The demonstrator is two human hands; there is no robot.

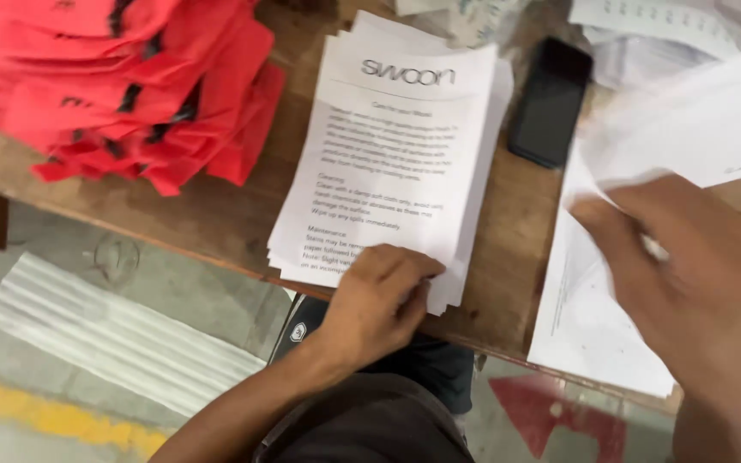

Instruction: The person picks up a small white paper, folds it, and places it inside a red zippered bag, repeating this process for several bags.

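Fingers of the left hand (376,300) curl down on the near corner of the stack of printed sheets (396,146), pinning it to the wooden worktop (516,231). Beyond the stack's right edge, the right hand (688,266) is blurred; it touches a loose white sheet (679,129), but whether it grips cannot be told. A black phone (549,101) lies between stack and sheet. Left of the stack, folded red cloth pieces (122,86) run off frame.
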